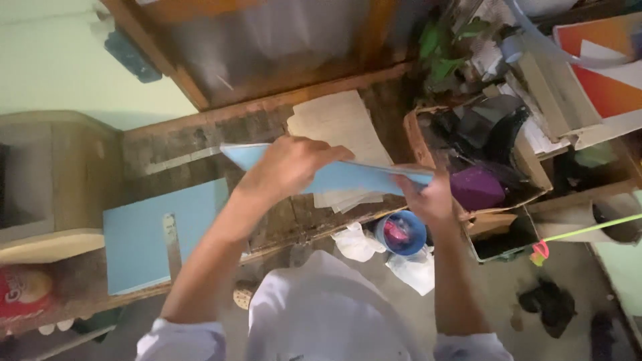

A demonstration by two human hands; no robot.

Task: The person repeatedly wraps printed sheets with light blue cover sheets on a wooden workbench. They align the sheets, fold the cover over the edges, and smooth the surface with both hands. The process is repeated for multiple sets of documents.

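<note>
A light blue sheet [348, 177] is held up flat above the middle of the wooden counter [187, 144], seen nearly edge-on. The left hand [287, 167] lies curled over its top near the left end, fingers closed on it; the right hand [431, 197] pinches its right end. Beneath it, cream paper sheets [341, 120] lie on the counter. Toward the counter's left end rests a second blue sheet [137, 247] with a metal ruler [172, 244] across it. Off the right end sits a cardboard box [481, 167] of clutter, a blue bowl [401, 232] on the floor beside it.
</note>
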